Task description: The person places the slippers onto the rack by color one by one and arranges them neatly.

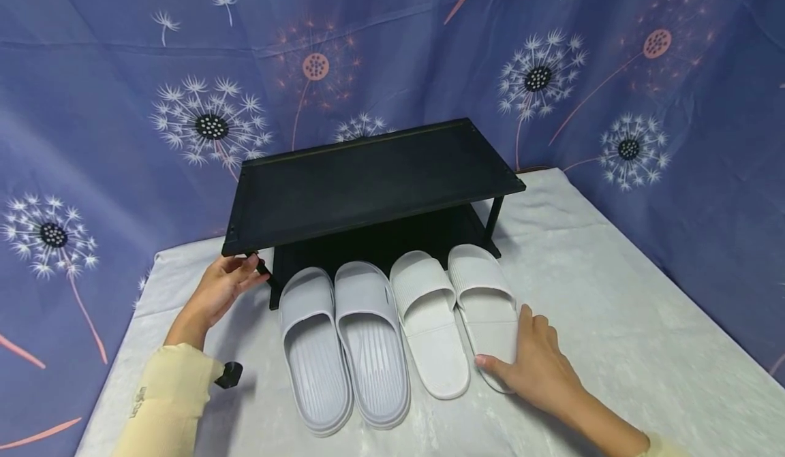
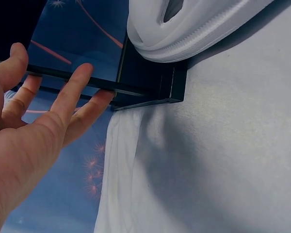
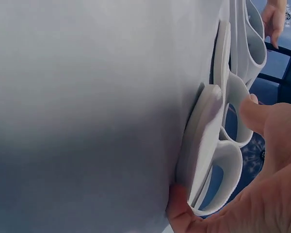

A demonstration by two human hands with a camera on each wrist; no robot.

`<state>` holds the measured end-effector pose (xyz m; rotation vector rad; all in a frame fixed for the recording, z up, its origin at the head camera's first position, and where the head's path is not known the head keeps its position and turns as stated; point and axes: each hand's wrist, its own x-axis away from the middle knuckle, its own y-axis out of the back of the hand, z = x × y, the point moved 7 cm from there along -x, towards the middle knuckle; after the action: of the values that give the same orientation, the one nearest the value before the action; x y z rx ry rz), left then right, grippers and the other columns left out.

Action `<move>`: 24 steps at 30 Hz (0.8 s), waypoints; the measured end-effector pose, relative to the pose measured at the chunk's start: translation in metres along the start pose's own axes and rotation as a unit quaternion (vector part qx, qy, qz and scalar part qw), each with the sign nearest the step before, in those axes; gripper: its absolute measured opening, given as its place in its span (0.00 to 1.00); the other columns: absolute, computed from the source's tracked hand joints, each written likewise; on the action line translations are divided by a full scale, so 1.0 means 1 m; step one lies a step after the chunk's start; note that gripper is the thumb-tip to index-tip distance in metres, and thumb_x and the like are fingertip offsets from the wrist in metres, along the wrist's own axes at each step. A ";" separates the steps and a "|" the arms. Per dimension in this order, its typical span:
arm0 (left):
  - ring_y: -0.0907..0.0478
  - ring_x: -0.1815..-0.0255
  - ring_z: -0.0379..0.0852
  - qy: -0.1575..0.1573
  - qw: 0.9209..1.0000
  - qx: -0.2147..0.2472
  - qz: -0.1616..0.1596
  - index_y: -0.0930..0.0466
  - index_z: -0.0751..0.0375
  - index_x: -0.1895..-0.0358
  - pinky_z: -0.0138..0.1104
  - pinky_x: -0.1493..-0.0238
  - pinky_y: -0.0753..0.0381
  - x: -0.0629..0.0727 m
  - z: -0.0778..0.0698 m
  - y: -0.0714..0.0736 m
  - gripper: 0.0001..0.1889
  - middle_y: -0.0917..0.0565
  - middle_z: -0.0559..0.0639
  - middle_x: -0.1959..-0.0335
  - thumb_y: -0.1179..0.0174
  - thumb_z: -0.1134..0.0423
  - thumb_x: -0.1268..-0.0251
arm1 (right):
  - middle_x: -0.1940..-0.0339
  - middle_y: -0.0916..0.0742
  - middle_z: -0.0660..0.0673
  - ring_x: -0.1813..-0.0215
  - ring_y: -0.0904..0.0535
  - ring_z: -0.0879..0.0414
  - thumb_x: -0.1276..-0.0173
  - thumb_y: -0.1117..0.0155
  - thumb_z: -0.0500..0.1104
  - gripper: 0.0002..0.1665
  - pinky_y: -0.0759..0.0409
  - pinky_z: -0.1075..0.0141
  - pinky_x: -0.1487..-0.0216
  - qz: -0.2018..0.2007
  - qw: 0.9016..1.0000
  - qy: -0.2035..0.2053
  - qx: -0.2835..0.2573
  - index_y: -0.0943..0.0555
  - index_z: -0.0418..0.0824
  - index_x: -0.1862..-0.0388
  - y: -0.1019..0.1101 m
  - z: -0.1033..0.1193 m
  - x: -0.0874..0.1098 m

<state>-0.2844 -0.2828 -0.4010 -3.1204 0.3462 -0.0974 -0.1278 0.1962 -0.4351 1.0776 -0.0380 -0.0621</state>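
Observation:
My left hand (image 1: pixel 222 288) is at the left leg of a low black shoe rack (image 1: pixel 374 171), its thumb and fingers about the leg. In the left wrist view the thumb crosses the thin black bar (image 2: pixel 131 89), with other fingertips right at it. My right hand (image 1: pixel 540 361) grips the rightmost white slipper (image 1: pixel 487 314) near its heel, thumb on one side and fingers on the other. Beside it lies the other white slipper (image 1: pixel 435 341). A pair of light grey slippers, one left (image 1: pixel 315 368) and one right (image 1: pixel 374 355), lies further left. All toes point towards the rack.
A pale cloth (image 1: pixel 613 321) covers the table. Behind it hangs a blue curtain (image 1: pixel 392 48) printed with dandelions. A small black object (image 1: pixel 229 374) shows beside the left sleeve. The slippers' toes reach the front of the rack's lower shelf (image 1: pixel 368 239).

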 end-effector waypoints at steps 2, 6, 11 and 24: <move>0.19 0.53 0.40 0.002 1.000 0.000 0.000 0.31 0.47 0.44 0.40 0.42 0.20 0.000 0.001 -0.001 0.13 0.33 0.54 0.51 0.48 0.66 0.27 | 0.44 0.33 0.24 0.41 0.38 0.31 0.55 0.29 0.74 0.76 0.24 0.37 0.59 0.001 1.000 0.001 0.000 0.52 0.20 0.30 -0.002 0.000 0.002; 0.19 0.53 0.39 0.005 1.000 -0.004 -0.001 0.31 0.47 0.44 0.40 0.43 0.20 0.001 0.003 -0.001 0.13 0.34 0.54 0.51 0.48 0.65 0.27 | 0.45 0.33 0.23 0.42 0.38 0.32 0.59 0.26 0.73 0.78 0.23 0.39 0.58 0.002 1.000 0.005 0.007 0.51 0.18 0.31 -0.008 0.001 0.006; 0.20 0.52 0.38 0.006 1.000 -0.011 -0.004 0.32 0.48 0.43 0.41 0.42 0.21 0.000 0.003 -0.002 0.14 0.34 0.53 0.51 0.48 0.65 0.27 | 0.47 0.32 0.23 0.44 0.37 0.32 0.63 0.24 0.71 0.80 0.23 0.40 0.57 -0.006 1.000 0.016 0.021 0.51 0.17 0.32 -0.012 0.003 0.007; 0.20 0.51 0.40 0.001 1.000 -0.016 -0.007 0.31 0.47 0.42 0.41 0.41 0.21 0.001 0.001 0.000 0.14 0.33 0.52 0.50 0.48 0.64 0.26 | 0.52 0.32 0.21 0.46 0.36 0.30 0.62 0.22 0.68 0.78 0.23 0.39 0.62 -0.018 0.998 0.029 0.050 0.49 0.14 0.34 -0.016 0.006 0.002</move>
<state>-0.2838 -0.2834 -0.4016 -3.1550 0.3297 -0.0974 -0.1264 0.1831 -0.4461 1.1791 0.0302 -0.0612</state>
